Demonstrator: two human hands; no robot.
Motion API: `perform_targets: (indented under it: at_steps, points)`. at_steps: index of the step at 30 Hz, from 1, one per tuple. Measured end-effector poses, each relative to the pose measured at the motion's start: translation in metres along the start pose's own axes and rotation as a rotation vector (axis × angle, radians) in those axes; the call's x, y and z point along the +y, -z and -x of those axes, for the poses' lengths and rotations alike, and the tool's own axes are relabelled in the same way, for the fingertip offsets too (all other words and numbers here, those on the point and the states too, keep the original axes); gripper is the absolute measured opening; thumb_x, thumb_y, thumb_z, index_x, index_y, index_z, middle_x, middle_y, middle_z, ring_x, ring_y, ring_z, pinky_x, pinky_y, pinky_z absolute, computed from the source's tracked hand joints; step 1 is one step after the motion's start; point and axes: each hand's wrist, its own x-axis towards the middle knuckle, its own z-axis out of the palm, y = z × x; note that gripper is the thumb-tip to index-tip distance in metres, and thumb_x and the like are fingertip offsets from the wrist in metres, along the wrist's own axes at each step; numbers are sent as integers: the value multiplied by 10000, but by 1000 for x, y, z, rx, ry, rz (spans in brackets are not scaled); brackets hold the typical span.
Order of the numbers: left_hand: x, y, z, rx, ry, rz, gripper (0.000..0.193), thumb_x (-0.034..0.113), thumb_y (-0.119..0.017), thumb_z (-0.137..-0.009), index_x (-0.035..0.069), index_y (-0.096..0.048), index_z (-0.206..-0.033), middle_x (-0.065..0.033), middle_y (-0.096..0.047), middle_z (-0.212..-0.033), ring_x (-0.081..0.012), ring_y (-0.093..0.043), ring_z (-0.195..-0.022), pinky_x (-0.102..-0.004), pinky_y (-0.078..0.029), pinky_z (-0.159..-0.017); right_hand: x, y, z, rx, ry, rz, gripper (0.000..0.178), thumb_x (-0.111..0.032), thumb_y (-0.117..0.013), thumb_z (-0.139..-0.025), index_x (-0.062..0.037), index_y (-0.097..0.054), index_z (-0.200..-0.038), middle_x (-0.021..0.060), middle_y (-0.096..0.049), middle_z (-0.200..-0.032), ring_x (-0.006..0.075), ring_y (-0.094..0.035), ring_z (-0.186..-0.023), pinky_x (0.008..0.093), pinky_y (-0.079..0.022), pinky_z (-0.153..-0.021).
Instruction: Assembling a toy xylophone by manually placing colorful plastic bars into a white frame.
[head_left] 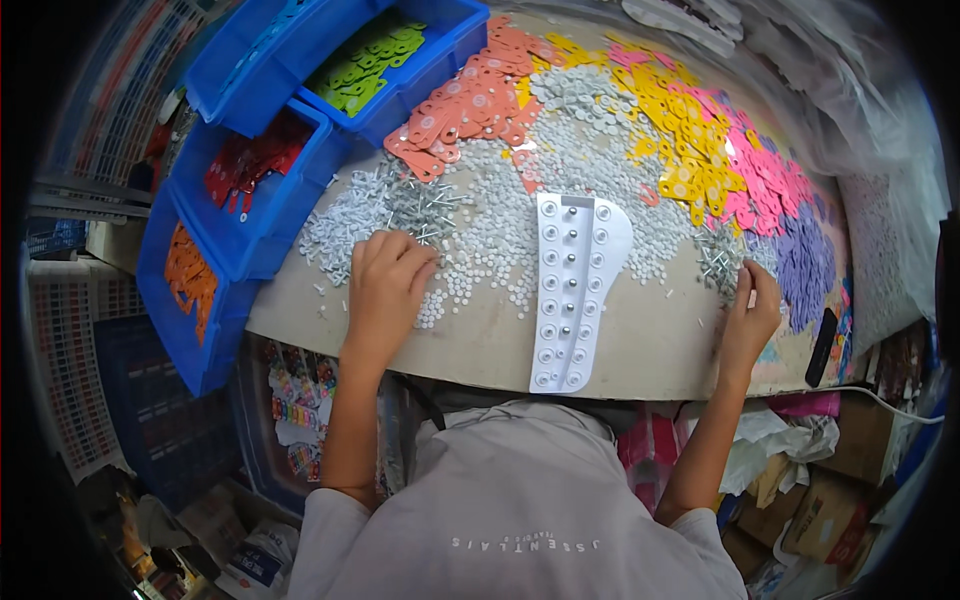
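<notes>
In front of me stands a white plastic jig [553,345] with two rows of round seats and a centre channel holding several shiny metal round heads. To its left, my left hand [386,285] has its fingers bent together at the edge of a heap of silver metal pins [420,205]; what they hold, if anything, is hidden. On the right, my right hand [752,312] is closed in a pinch beside a smaller heap of metal pins [717,258]. Its fingertips hide whatever is between them. Small white round discs [495,240] spread between the left heap and the jig.
Blue bins [268,255] at the left hold green, red and orange pieces. Salmon [450,115], yellow [700,150], pink [768,175] and purple flat tabs [803,265] lie across the back and right. White pins [345,225] and a black bar [822,348] are on the table.
</notes>
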Motion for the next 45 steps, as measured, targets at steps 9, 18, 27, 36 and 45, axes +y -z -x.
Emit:
perform_targets:
  at_steps: [9,18,27,36,45]
  points:
    - [7,-8,2,59,27,-9,117,18,-717,-809,54,-669,-909,-67,-631,-932,-280,-578,-938,-382,-417,-866,-127,10,57,-438,71,-619,129,61,-696,-857,8,-692,-975,88,-706,-961,177,-639,-845,303,-502,-759]
    - [55,-4,16,10,203,631,140,7,-714,-885,10,-710,-1024,-38,-668,-883,-119,-618,-806,-281,-461,-700,-141,-5,80,-520,346,-581,209,92,-740,-740,-19,-661,-899,95,-679,-878,282,-609,-764,375,-510,-672]
    - [90,-33,35,-141,-29,756,152,22,-792,-798,24,-679,-899,-74,-681,-898,-239,-612,-867,-342,-482,-788,-131,-3,79,-591,642,-444,214,6,-739,-737,-22,-672,-938,105,-675,-1027,285,-609,-894,378,-516,-779]
    - [100,-42,43,-119,-143,580,164,126,-788,-787,86,-660,-880,-46,-611,-976,-274,-564,-956,-392,-430,-844,-127,-4,82,-582,290,-634,198,115,-666,-826,3,-664,-990,138,-679,-1021,316,-632,-941,382,-518,-820]
    - [89,-45,45,-135,-447,432,174,175,-793,-779,90,-691,-892,-49,-617,-997,-257,-582,-948,-381,-429,-836,-130,-7,82,-547,331,-597,240,126,-675,-791,4,-662,-998,138,-675,-1009,330,-632,-931,392,-520,-806]
